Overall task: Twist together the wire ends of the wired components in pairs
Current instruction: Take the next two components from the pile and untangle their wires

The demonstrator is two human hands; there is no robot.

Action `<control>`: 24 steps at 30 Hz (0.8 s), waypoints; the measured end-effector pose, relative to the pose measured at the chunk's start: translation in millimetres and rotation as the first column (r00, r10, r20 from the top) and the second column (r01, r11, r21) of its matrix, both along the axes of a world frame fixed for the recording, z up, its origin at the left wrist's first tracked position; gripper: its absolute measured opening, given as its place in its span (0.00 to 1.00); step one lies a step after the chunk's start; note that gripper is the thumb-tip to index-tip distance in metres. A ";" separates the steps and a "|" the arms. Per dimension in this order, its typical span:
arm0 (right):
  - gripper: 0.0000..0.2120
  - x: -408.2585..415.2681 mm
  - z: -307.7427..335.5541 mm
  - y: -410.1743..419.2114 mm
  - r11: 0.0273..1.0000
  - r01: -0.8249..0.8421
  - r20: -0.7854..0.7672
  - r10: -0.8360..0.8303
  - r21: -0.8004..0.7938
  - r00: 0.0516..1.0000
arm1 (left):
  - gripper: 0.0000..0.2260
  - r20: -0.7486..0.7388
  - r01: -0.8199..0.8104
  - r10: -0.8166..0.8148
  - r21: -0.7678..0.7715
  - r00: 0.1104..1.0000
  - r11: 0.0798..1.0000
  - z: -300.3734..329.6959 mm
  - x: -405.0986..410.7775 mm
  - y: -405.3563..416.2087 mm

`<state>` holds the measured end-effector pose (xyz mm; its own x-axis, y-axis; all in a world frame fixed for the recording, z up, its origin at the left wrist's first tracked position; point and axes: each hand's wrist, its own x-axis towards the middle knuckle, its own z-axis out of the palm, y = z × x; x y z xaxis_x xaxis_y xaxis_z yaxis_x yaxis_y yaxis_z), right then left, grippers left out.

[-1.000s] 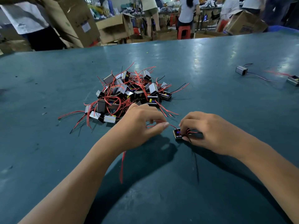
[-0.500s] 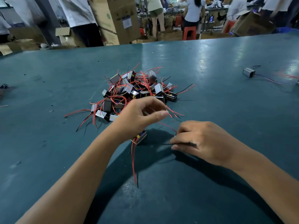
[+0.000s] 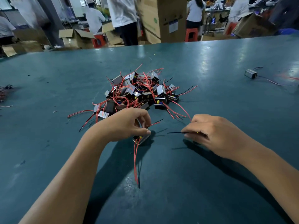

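Note:
A pile of small metal-cased components with red and black wires [image 3: 137, 92] lies on the green table [image 3: 48, 143] just beyond my hands. My left hand [image 3: 127, 123] grips one component [image 3: 142, 139] between thumb and curled fingers; its red wires [image 3: 136, 164] hang down toward me and a red wire end sticks out to the right. My right hand [image 3: 215, 135] pinches a thin black wire [image 3: 175, 132] that points left; a second component under that hand is mostly hidden, with a yellow spot showing. The two hands are apart.
A single component with wires [image 3: 250, 74] lies at the far right of the table. More wire ends [image 3: 4, 92] show at the left edge. Beyond the table's far edge stand cardboard boxes [image 3: 161, 20], red stools and several people.
My hands have drawn apart. The left hand has settled lower onto its component. The right hand has shifted right with the black wire. The camera has tilted up.

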<state>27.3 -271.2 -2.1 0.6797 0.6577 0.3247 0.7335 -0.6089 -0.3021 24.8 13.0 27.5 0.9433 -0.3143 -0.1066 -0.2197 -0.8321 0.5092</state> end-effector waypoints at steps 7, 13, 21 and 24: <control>0.09 5.7 4.6 -10.9 0.996 -0.057 -0.074 0.052 -0.069 0.996 | 0.02 0.047 0.061 -0.062 0.011 0.997 0.998 -0.7 0.5 -3.8; 0.05 8.0 7.6 -23.7 1.000 -0.029 -0.179 0.030 0.007 0.983 | 0.03 0.026 0.045 -0.044 -0.021 0.999 0.999 -6.3 3.8 -1.0; 0.15 3.1 23.6 -35.1 0.999 -0.009 -0.241 0.020 0.046 0.970 | 0.03 -0.042 0.079 -0.093 -0.255 0.995 0.964 -6.8 0.5 -4.2; 0.07 -13.8 35.3 -19.4 0.933 0.099 -0.147 -0.051 0.347 0.988 | 0.04 0.019 0.158 -0.164 -0.399 0.986 0.903 -0.8 -5.7 -12.8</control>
<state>13.5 -290.6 33.2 0.7756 0.4628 0.4293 0.6280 -0.4971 -0.5987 19.1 0.2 26.8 0.8756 -0.4809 0.0458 -0.3237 -0.5138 0.7945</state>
